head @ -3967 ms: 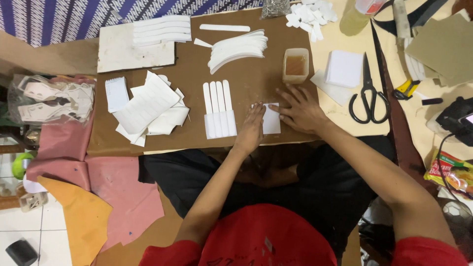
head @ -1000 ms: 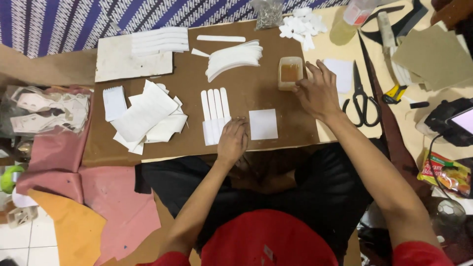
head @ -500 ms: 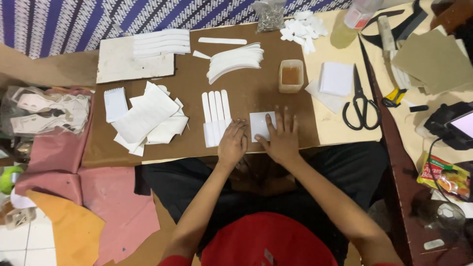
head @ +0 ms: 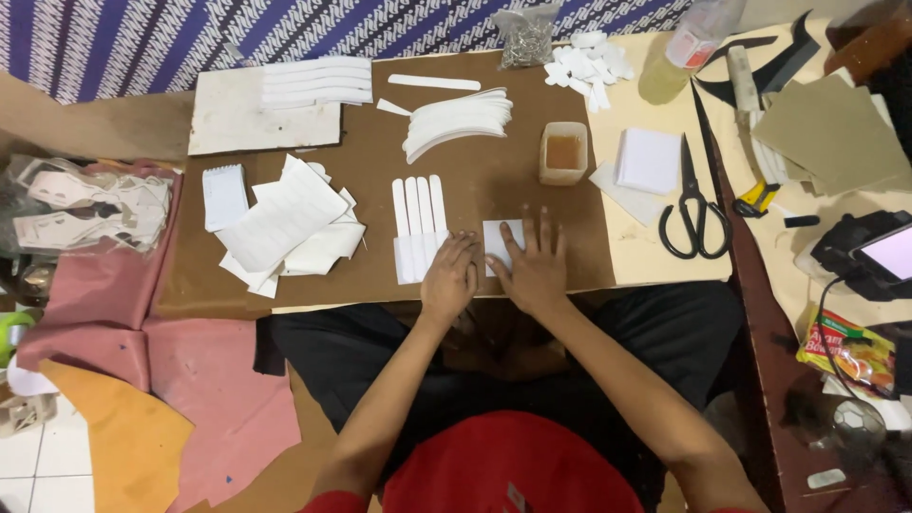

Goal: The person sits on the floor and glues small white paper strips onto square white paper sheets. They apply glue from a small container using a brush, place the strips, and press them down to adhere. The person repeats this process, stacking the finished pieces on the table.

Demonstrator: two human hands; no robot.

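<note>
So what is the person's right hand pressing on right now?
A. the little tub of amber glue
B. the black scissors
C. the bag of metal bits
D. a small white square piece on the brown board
D: the right hand lies flat on the small white square piece on the brown board, while the scissors and tub sit untouched farther off.

Single head-worn view, looking steeply down from above at brown work board [head: 285, 285], moderately near; no second view.

Bright, even overhead light, soft shadows, sharp centre, slight edge distortion.
</note>
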